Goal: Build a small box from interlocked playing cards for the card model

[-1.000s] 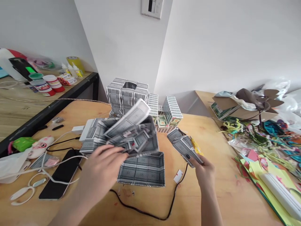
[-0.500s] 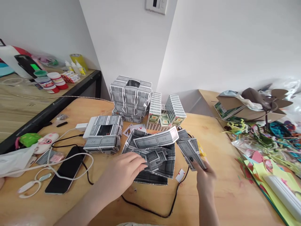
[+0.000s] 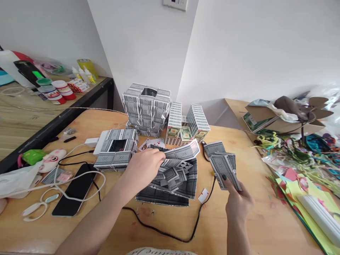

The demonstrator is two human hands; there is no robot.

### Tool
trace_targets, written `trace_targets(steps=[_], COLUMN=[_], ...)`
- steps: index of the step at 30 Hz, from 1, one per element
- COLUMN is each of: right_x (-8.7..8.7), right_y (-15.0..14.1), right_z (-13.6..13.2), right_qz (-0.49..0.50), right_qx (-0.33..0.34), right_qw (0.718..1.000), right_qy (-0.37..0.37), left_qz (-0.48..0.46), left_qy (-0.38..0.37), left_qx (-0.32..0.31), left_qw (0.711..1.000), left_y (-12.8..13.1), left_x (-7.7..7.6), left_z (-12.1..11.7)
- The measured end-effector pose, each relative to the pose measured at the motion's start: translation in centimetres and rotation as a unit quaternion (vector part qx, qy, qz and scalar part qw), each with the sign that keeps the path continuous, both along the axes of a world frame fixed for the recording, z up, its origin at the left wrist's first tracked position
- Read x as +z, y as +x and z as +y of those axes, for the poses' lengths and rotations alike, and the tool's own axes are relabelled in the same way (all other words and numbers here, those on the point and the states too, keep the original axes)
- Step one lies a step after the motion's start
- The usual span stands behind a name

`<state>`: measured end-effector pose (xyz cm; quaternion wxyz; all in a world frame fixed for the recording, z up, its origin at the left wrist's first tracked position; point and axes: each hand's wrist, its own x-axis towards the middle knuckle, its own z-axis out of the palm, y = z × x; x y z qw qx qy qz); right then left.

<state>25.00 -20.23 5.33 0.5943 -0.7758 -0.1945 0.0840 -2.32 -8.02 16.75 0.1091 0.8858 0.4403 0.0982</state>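
- Pinching a curved strip of grey patterned cards at mid-frame, the left hand is nearly closed.
- Right hand, right of centre: closed round fanned grey-backed cards.
- Grey card box, centre: folded pieces and a club card inside.
- Open tabletop, lower right, beside coloured paper.

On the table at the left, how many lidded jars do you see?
3: a green-lidded jar behind, a white-lidded jar at the right, and a red-and-white jar in front. More may be hidden.
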Motion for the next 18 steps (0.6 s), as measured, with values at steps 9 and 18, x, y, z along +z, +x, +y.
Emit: trace_targets(steps=[9,18], right_x=[0.7,2.6], right_y=[-0.2,-1.0], right_z=[0.2,1.8], right_qz=[0.023,0.028], right_qx=[-0.027,-0.002], right_qw=[0.998,0.993], right_qy=[0.055,0.116], left_qz=[-0.023,0.086], left_qy=[-0.121,-0.166], left_qx=[-0.217,-0.232], left_qw=[0.968,0.955], left_y=[0.9,3.6], left_x=[0.8,-1.1], left_z=[-0.9,0.3])
